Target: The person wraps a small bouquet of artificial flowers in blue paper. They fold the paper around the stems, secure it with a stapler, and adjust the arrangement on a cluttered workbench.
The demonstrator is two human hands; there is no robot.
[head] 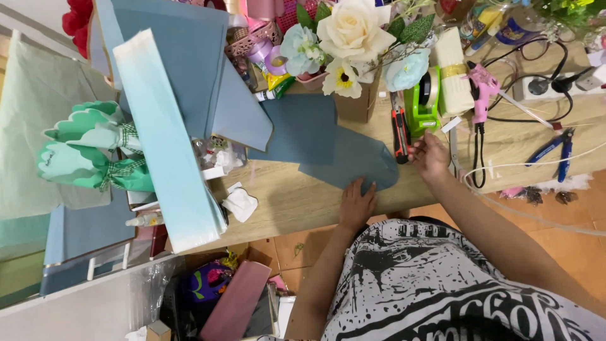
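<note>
The left hand (357, 203) lies flat, fingers spread, pressing the near edge of a slate-blue paper sheet (328, 145) on the bench (297, 202); the sheet stretches away from it, long axis running left-up. The right hand (430, 156), fingers loosely open, touches the red-and-black utility knife (400, 134) just right of the sheet, its length pointing away. Beyond stand a green tape dispenser (424, 101), a cream roll with a gold band (452, 71) and a brown cardboard box (356, 104)

Bright, even light — soft shadows, edges perhaps slightly warped.
</note>
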